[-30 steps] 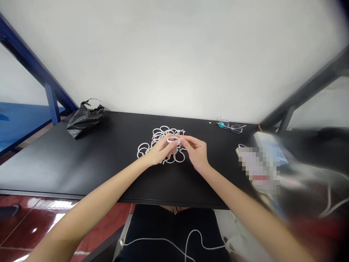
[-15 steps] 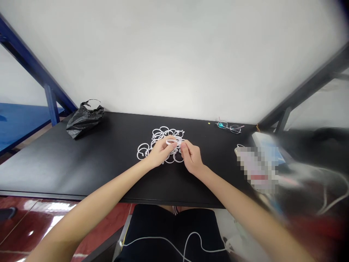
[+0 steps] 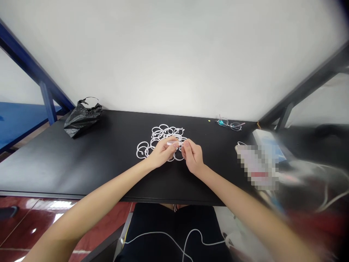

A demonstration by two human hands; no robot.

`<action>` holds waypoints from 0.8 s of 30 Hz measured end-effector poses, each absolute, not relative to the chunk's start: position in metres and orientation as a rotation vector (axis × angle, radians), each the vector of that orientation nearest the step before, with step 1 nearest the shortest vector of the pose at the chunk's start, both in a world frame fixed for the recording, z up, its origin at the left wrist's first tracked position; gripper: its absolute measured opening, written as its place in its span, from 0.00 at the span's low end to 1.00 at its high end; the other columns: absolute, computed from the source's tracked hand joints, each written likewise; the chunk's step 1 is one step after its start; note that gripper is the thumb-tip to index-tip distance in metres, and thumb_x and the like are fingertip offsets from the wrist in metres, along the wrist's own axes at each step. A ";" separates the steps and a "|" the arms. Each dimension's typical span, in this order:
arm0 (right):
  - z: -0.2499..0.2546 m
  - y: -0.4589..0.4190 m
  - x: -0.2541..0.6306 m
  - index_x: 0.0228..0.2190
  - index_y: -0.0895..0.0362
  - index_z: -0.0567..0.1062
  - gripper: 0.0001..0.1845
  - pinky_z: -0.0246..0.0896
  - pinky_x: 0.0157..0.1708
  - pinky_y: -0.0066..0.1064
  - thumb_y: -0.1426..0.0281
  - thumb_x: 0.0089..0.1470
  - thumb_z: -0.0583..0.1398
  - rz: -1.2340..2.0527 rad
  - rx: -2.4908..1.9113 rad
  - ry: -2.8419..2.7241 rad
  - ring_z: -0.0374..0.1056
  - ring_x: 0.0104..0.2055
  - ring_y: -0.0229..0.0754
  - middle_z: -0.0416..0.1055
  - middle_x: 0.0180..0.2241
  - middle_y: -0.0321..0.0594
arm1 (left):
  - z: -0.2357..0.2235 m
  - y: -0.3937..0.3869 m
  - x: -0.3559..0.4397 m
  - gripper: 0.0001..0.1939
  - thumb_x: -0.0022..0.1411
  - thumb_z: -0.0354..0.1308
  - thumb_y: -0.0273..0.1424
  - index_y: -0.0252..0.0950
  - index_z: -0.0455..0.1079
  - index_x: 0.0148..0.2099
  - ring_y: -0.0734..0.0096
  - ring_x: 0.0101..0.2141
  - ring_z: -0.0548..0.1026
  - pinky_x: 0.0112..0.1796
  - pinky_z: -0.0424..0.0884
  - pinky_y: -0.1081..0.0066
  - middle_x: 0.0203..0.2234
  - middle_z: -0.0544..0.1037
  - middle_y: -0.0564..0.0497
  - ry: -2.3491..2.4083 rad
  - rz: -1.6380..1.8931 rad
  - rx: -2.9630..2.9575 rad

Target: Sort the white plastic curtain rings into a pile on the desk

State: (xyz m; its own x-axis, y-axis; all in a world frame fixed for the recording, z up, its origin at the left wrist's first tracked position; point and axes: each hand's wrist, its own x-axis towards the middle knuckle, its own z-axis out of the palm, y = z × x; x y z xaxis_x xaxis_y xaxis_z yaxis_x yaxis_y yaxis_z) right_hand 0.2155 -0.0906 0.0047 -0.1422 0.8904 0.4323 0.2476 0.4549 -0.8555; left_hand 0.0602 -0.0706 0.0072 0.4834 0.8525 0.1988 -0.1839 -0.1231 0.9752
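Note:
Between my two hands is a white plastic ring (image 3: pixel 172 143), seen nearly edge-on above the table. My left hand (image 3: pixel 163 153) is closed around its left side, thumb on top. At its right end, my right hand (image 3: pixel 192 154) pinches with thumb and fingers; exactly what part it grips is hidden. Below and behind the hands lies a loose pile of white rings (image 3: pixel 143 150) with small end pieces, partly covered by my fingers.
The black table (image 3: pixel 109 156) stands against a white wall. A crumpled black plastic bag (image 3: pixel 83 118) lies at the back left, round eyeglasses (image 3: pixel 229 124) at the back right. Nearer right are a partly pixelated phone-like item (image 3: pixel 255 165) and a white box (image 3: pixel 268 145). A white cable (image 3: pixel 152 233) crosses my lap.
My right hand has turned and curled its fingers in at the ring's right end. The held ring has tilted from a visible loop to nearly edge-on. My left hand has barely moved.

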 end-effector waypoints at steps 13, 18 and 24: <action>0.006 -0.078 0.223 0.28 0.55 0.65 0.19 0.52 0.23 0.27 0.60 0.67 0.47 0.642 -0.973 -1.887 0.55 0.20 0.34 0.58 0.18 0.31 | 0.013 -0.049 0.041 0.16 0.62 0.55 0.44 0.35 0.66 0.36 0.81 0.16 0.57 0.18 0.56 0.78 0.17 0.59 0.60 0.873 1.206 1.572; 0.008 -0.075 0.225 0.32 0.55 0.68 0.11 0.52 0.24 0.27 0.63 0.65 0.51 0.616 -0.975 -1.933 0.55 0.19 0.33 0.59 0.19 0.29 | 0.014 -0.007 -0.008 0.18 0.57 0.58 0.46 0.36 0.69 0.41 0.77 0.19 0.64 0.23 0.61 0.75 0.22 0.69 0.56 1.486 1.401 1.530; 0.008 -0.075 0.224 0.31 0.55 0.70 0.08 0.56 0.25 0.27 0.66 0.62 0.55 0.549 -0.939 -1.966 0.58 0.21 0.33 0.63 0.21 0.31 | 0.007 0.000 -0.050 0.23 0.60 0.53 0.50 0.35 0.72 0.44 0.46 0.46 0.72 0.48 0.62 0.53 0.41 0.77 0.39 2.284 0.827 1.972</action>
